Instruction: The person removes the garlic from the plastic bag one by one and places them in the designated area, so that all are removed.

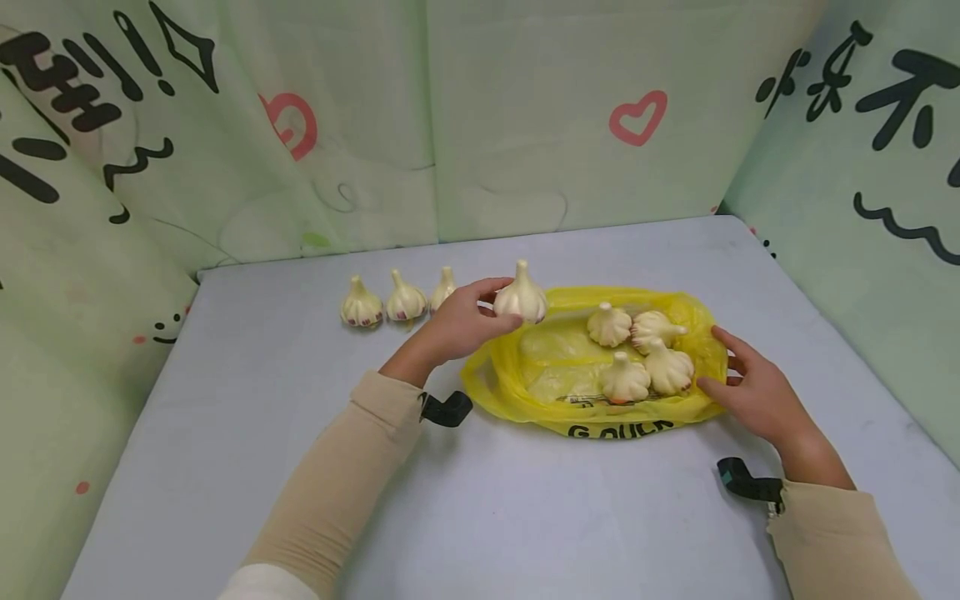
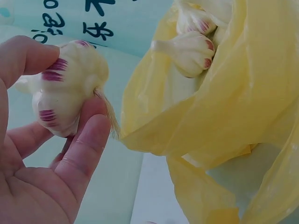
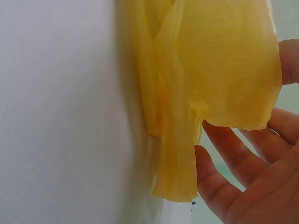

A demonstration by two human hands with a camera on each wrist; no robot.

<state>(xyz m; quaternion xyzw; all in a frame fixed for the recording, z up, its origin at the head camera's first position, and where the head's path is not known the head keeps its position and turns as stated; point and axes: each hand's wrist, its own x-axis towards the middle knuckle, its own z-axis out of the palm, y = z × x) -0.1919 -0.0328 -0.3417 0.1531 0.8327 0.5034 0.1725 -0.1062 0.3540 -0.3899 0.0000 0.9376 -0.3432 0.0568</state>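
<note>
My left hand grips a garlic bulb by its side, raised over the left end of a yellow plastic bag. In the left wrist view, thumb and fingers close around this bulb, which shows purple streaks and a tuft of roots. The bag lies spread with its mouth up, and several garlic bulbs sit inside toward its right half. At the bag's right rim, my right hand touches the plastic with loosely extended fingers. Some fingertips are hidden behind the plastic.
Three more garlic bulbs stand in a row on the white table, left of the bag; the rightmost is partly hidden by my left hand. A printed pale-green curtain encloses the table's back and sides.
</note>
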